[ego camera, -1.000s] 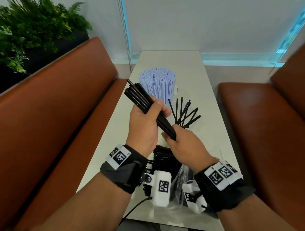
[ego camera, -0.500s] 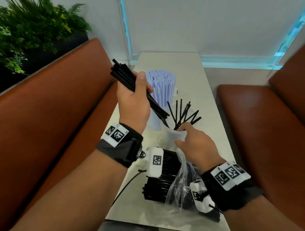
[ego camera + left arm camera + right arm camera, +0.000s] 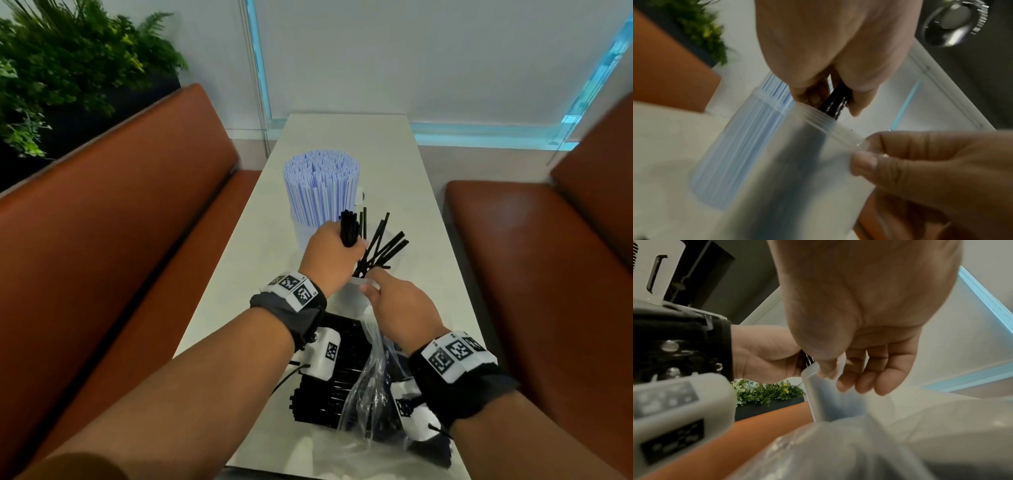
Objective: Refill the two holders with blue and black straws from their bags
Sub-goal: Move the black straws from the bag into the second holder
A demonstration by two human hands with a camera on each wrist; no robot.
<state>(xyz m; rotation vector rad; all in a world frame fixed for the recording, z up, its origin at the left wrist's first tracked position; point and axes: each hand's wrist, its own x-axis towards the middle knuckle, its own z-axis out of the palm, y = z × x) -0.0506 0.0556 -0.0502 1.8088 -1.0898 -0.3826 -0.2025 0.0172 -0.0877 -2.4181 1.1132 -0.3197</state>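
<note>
My left hand [image 3: 351, 248] grips a bundle of black straws [image 3: 349, 226] upright, their lower ends inside the near clear holder [image 3: 346, 298]. The left wrist view shows the bundle [image 3: 835, 104] entering the holder's rim [image 3: 828, 124]. My right hand [image 3: 371, 284] pinches that rim between thumb and fingers [image 3: 865, 164], which also shows in the right wrist view [image 3: 812, 369]. A few loose black straws [image 3: 387, 245] lean out of this holder. Behind it stands the second holder [image 3: 303, 233], packed with blue straws [image 3: 322, 185]. A pile of black straws [image 3: 329, 394] lies under my wrists.
A clear plastic bag [image 3: 371, 373] lies crumpled on the near end of the narrow white table [image 3: 394, 164]. Brown bench seats [image 3: 137, 240] flank the table on both sides. A green plant [image 3: 68, 75] stands behind the left bench.
My left hand swung the black bundle from a raised slant at the left down to upright inside the near holder. My right hand let go of the bundle and took the holder's rim.
</note>
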